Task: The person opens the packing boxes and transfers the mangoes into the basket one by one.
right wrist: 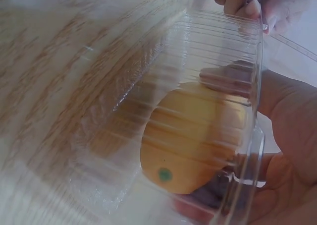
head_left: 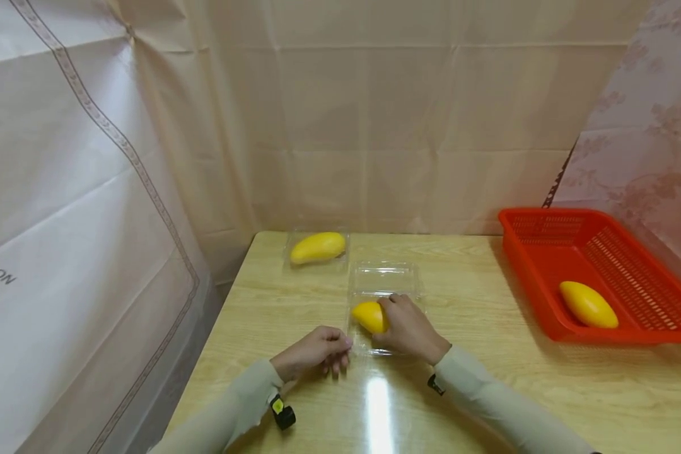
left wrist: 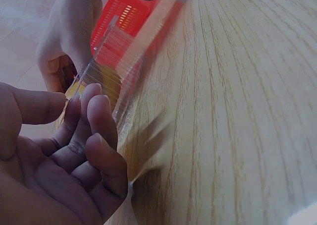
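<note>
A clear plastic clamshell box (head_left: 383, 277) lies with its lid folded back on the table in the head view. My right hand (head_left: 410, 328) grips a yellow mango (head_left: 369, 316) and has it inside the box's near half. Through the ribbed wall in the right wrist view, the mango (right wrist: 190, 140) shows a small green spot, with fingers around it. My left hand (head_left: 318, 350) pinches the box's near left rim between thumb and fingertips, its other fingers loosely bent. The left wrist view shows this pinch at the rim (left wrist: 79, 81) close up.
Another mango (head_left: 318, 248) sits in a clear plastic box (head_left: 345, 261) at the table's back left. On the right stands a red plastic basket (head_left: 536, 277) with one mango (head_left: 588, 305) in it. Cloth sheets (head_left: 352, 126) hang behind and beside the wooden table (head_left: 272, 296).
</note>
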A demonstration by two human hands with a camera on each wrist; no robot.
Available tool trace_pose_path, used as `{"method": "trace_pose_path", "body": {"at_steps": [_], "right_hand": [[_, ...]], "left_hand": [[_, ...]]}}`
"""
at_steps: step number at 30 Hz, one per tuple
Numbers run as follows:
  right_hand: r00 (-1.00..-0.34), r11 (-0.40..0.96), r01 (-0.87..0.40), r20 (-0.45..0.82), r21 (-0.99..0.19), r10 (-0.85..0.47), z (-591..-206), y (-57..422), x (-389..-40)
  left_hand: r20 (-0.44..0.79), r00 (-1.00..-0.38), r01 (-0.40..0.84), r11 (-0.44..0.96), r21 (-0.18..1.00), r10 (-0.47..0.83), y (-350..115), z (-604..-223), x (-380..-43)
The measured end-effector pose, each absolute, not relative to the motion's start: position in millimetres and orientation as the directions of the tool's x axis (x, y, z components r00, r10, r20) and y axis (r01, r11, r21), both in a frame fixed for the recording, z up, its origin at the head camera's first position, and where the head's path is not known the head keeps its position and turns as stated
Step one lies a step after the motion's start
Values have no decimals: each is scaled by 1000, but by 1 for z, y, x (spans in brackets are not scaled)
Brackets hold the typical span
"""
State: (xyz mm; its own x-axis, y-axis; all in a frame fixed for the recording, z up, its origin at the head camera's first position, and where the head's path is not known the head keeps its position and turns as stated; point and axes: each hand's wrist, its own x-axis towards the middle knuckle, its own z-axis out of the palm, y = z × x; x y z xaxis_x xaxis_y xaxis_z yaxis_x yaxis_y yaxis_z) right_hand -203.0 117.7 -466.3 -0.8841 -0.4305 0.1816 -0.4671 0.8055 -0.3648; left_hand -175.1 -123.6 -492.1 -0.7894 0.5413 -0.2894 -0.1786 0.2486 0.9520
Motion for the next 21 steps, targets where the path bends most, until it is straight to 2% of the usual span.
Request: {"method": "trace_pose_path", "body": {"at_steps": [21], "right_hand": [[-897, 804, -443, 192, -396, -399, -450, 131, -203]], "left_hand": [[-285, -790, -174, 247, 953, 543, -123, -490, -174]]}}
